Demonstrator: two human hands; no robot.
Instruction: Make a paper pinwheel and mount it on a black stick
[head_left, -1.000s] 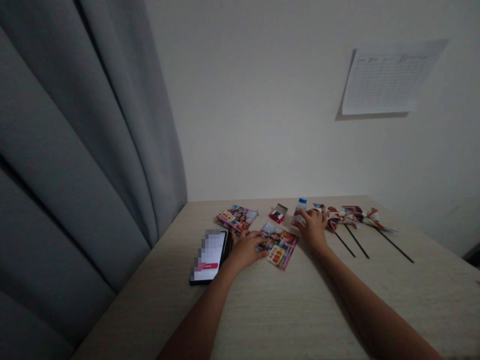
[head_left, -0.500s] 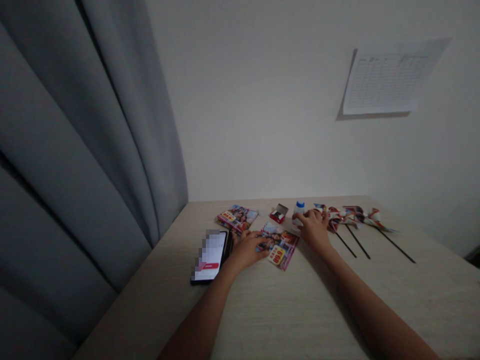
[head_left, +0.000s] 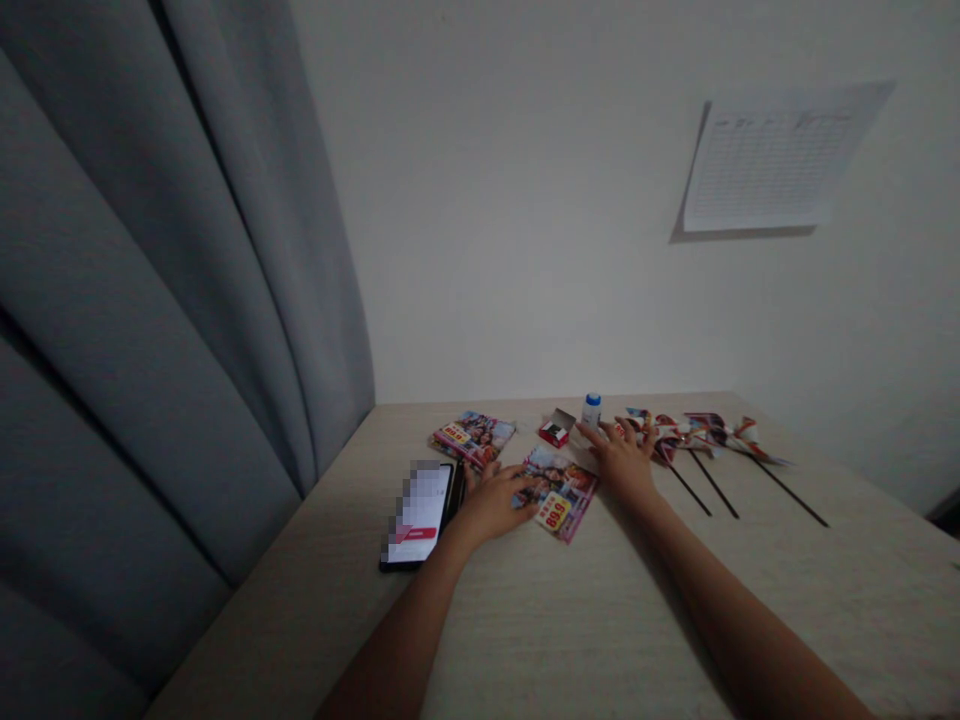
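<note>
My left hand (head_left: pixel 491 505) lies flat on the pale wooden table (head_left: pixel 570 620), between a smartphone (head_left: pixel 418 515) with a pixelated screen and a glossy printed leaflet (head_left: pixel 559 494). Its fingertips touch the leaflet's edge, and it holds nothing. A second leaflet (head_left: pixel 474 438) lies just beyond it. My right hand (head_left: pixel 626 464) rests with fingers spread, holding nothing, just past the leaflet. Its fingers are beside a small bottle with a blue cap (head_left: pixel 592 411) and near several paper pinwheels on black sticks (head_left: pixel 697 433).
A small open red box (head_left: pixel 556 429) stands beyond the leaflets. Grey curtains (head_left: pixel 165 300) hang along the table's left side. The table meets a white wall, with a printed sheet (head_left: pixel 772 158) fixed to it at upper right.
My right hand has drawn slightly back from the blue-capped bottle, and its fingers have spread, leaving more of the bottle visible. My left hand has barely moved.
</note>
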